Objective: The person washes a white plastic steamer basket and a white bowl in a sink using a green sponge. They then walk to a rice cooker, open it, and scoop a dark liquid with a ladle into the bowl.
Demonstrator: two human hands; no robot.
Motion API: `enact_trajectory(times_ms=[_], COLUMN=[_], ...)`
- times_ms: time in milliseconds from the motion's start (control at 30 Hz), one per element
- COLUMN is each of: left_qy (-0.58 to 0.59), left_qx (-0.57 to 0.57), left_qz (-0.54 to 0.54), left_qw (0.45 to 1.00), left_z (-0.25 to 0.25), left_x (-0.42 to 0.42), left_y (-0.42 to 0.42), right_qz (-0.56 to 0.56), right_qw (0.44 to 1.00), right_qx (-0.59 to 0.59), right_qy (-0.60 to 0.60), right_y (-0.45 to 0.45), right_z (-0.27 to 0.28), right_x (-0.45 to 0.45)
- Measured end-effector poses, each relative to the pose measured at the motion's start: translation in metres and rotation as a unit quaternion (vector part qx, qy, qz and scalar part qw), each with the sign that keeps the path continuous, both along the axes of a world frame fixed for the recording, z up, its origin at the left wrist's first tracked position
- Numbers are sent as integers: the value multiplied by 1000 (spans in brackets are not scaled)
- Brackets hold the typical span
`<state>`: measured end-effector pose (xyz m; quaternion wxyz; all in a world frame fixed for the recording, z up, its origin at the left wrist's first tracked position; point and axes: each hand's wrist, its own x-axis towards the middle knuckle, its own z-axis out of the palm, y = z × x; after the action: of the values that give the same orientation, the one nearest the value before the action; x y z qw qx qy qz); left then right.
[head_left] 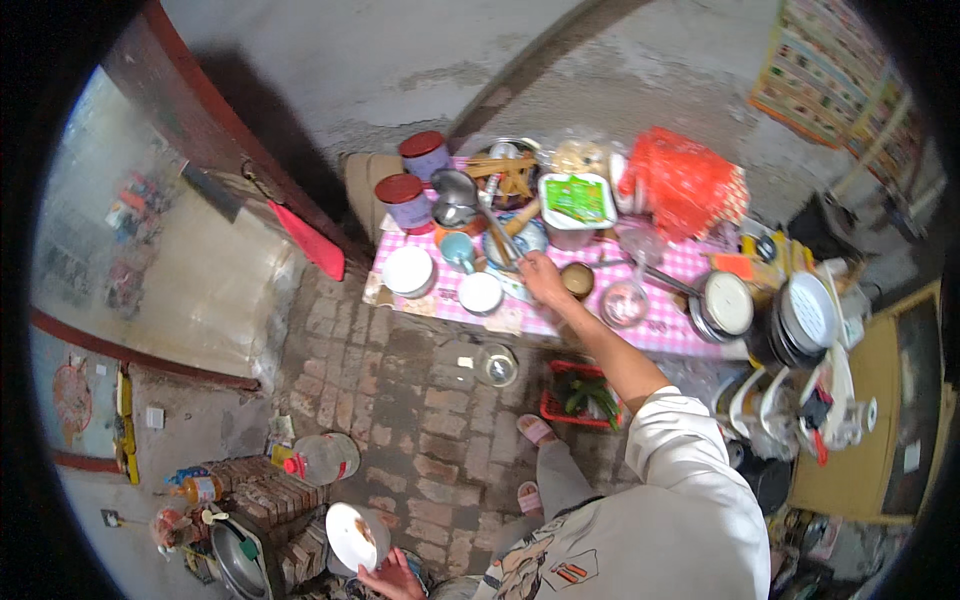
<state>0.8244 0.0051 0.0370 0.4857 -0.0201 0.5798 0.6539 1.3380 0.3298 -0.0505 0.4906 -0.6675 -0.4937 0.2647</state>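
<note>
Over the table, my right hand [541, 276] is closed on the handle of a long metal utensil [504, 236], which lies across a blue-and-white bowl [529, 234]; its far end is hard to make out beside some dark metal ware [454, 199]. A teal mug [457, 251] and two white bowls, one [481, 292] close by and one [408, 271] farther left, stand near this hand. Low in the view, my left hand [396, 577] holds a white bowl [352, 534] by its rim, tilted, with a brown patch inside.
The checked tablecloth [675, 326] bears red-lidded tins [403, 201], a white tub [577, 201], a red plastic bag [679, 180] and stacked pots [724, 304]. On the brick floor are a glass jar [496, 365], a red basket [551, 405] of green vegetables and a plastic jug [326, 458]. A basin [238, 559] stands lower left.
</note>
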Motion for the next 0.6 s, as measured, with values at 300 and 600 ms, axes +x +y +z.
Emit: enact_trajectory(times_ms=[300,600], left_qy=[-23,-135], left_qx=[89,114], left_qz=[-288,-572], left_qw=[953,801], left_z=[-22,-9], left_x=[41,211], left_y=[-22,-153], right_qz=[21,-54], right_qw=[871,781], right_qx=[-203,-210], right_qy=[447,585], right_y=[-363,-663], right_z=[128,111], right_x=[-70,-111])
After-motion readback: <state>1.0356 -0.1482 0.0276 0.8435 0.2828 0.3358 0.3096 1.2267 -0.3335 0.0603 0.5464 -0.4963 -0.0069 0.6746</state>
